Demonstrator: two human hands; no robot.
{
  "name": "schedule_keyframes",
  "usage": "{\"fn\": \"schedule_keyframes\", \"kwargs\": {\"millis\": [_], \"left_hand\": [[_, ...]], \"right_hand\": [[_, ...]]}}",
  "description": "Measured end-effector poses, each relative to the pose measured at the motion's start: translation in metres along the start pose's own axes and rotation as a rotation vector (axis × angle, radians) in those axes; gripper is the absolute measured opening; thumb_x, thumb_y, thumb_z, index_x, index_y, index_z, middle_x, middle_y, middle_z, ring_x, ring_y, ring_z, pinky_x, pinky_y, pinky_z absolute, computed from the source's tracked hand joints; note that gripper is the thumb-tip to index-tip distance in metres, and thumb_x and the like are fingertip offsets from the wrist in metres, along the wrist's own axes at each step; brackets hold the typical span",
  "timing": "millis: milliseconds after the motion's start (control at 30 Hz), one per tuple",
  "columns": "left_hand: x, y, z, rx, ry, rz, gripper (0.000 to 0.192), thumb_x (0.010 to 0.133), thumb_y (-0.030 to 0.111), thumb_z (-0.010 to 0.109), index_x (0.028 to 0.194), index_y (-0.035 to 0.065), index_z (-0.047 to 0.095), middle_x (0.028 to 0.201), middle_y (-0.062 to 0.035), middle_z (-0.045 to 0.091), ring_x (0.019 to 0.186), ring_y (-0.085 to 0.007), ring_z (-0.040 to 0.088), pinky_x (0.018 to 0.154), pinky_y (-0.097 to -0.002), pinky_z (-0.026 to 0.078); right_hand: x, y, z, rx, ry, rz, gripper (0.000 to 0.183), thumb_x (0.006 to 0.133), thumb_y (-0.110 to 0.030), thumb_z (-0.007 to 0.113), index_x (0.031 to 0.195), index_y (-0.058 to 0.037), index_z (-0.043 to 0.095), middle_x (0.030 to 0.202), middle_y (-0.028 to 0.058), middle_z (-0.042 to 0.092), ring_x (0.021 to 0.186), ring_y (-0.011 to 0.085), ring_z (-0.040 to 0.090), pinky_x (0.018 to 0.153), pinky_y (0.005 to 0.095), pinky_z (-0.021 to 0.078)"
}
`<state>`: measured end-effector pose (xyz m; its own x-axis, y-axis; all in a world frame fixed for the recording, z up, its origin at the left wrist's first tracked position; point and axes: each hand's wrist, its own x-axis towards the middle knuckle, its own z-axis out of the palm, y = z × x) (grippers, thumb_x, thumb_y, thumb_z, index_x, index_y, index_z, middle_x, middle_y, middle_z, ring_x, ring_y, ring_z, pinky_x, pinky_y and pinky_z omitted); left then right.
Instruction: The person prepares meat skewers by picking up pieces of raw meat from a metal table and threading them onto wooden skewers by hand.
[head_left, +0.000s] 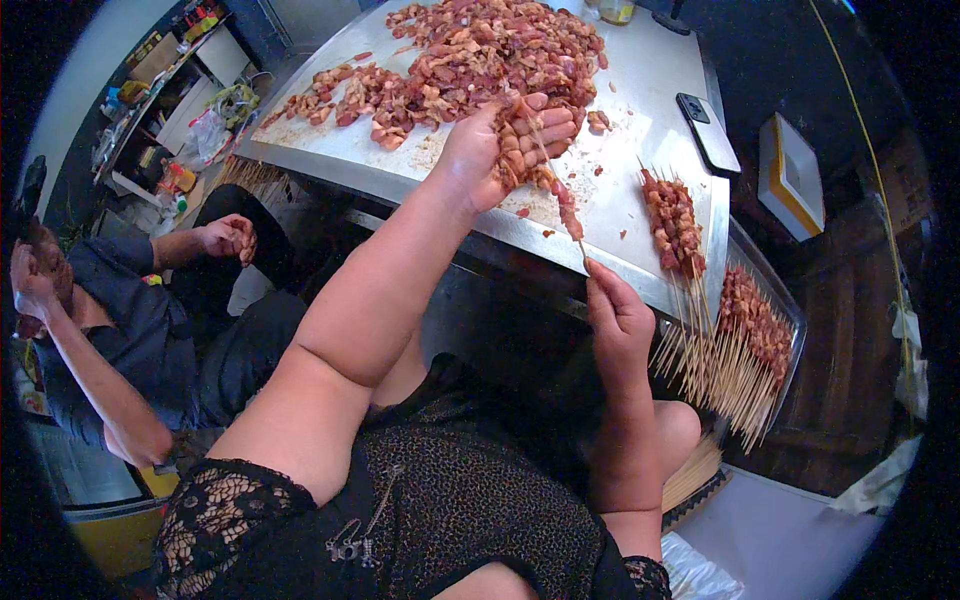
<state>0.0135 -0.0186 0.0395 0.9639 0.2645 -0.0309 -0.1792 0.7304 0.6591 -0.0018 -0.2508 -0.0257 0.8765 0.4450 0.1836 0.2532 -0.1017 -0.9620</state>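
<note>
My left hand (469, 161) is over the near edge of a metal-topped table (450, 180), palm up, with small raw meat pieces (508, 161) in its palm and fingers. My right hand (621, 319) pinches the lower end of a thin wooden skewer (583, 247) in front of the table edge. Several meat chunks (567, 211) are threaded on that skewer. Its upper end slants up across the left fingers. Just beyond the left hand lies a large heap of cut raw meat (495, 64). To the right, finished meat skewers (673, 221) lie bundled, their sticks overhanging the edge.
A metal tray (796, 337) of meat skewers stands right of the table. A phone (709, 135) lies near the right edge. Bare sticks (694, 472) sit below. Another person (135, 322) sits at left, near a cluttered shelf (161, 82). A white foam box (795, 176) is at right.
</note>
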Motion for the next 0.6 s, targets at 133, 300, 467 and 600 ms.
{"fn": "schedule_keyframes", "kwargs": {"millis": [133, 300, 467, 600], "left_hand": [[0.001, -0.002, -0.003, 0.026, 0.005, 0.025, 0.042, 0.094, 0.03, 0.038, 0.122, -0.0008, 0.039, 0.12, -0.0246, 0.049, 0.109, -0.0329, 0.053, 0.095, -0.0448, 0.042], [-0.001, 0.002, 0.004, 0.112, 0.091, 0.102, 0.037, 0.095, 0.025, 0.037, 0.122, -0.0006, 0.039, 0.117, -0.0232, 0.052, 0.108, -0.0312, 0.054, 0.093, -0.0418, 0.044], [-0.002, 0.002, 0.004, 0.17, 0.077, 0.097, 0.035, 0.095, 0.024, 0.039, 0.118, -0.0015, 0.04, 0.115, -0.0226, 0.053, 0.106, -0.0299, 0.055, 0.093, -0.0399, 0.045], [-0.006, 0.002, 0.009, 0.25, 0.057, 0.081, 0.034, 0.094, 0.024, 0.04, 0.115, -0.002, 0.042, 0.114, -0.0222, 0.054, 0.104, -0.0291, 0.056, 0.092, -0.0399, 0.045]], "right_hand": [[0.0, 0.001, 0.0, -0.045, 0.008, 0.044, 0.023, 0.085, -0.01, 0.057, 0.106, -0.0046, 0.063, 0.07, -0.0009, 0.059, 0.061, 0.004, 0.048, 0.058, 0.019, 0.0409], [0.0, -0.002, -0.002, -0.056, 0.016, 0.041, 0.023, 0.084, -0.009, 0.057, 0.106, -0.0058, 0.064, 0.068, -0.0002, 0.058, 0.06, 0.0041, 0.048, 0.057, 0.0194, 0.041], [0.0, -0.007, -0.005, -0.089, 0.016, 0.043, 0.022, 0.084, -0.009, 0.057, 0.105, -0.0055, 0.064, 0.068, -0.0003, 0.058, 0.06, 0.004, 0.048, 0.057, 0.0193, 0.0408], [0.0, -0.01, -0.01, -0.123, -0.004, 0.058, 0.022, 0.084, -0.009, 0.057, 0.105, -0.0047, 0.064, 0.07, 0.0002, 0.06, 0.062, 0.004, 0.048, 0.058, 0.0191, 0.0408]]}}
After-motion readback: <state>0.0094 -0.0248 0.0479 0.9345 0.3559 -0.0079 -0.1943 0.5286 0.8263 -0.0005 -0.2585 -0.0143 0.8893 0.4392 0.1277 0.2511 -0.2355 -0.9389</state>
